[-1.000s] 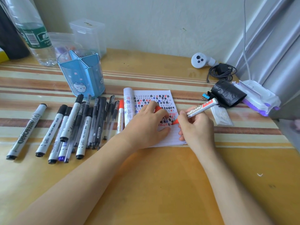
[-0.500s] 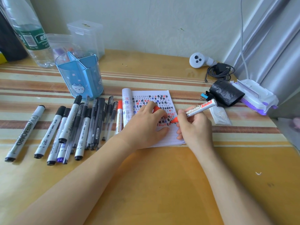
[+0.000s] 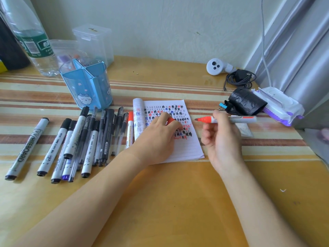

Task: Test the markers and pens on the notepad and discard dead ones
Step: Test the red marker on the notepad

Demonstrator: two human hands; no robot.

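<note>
Right hand (image 3: 222, 139) grips red marker (image 3: 204, 119) level, tip pointing left toward notepad (image 3: 185, 150). Left hand (image 3: 156, 138) rests on it, pinching red cap (image 3: 170, 120) (just left of tip); hands apart.

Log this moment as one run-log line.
left hand: holds red cap, rests on notepad | right hand: grips uncapped red marker, tip off page | page: red scribbles | next: likely recap

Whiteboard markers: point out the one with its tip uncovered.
The grey-bodied red marker gripped in the right hand, beside the white lined notepad. Its red cap is in the left hand; the other markers lie capped.
</note>
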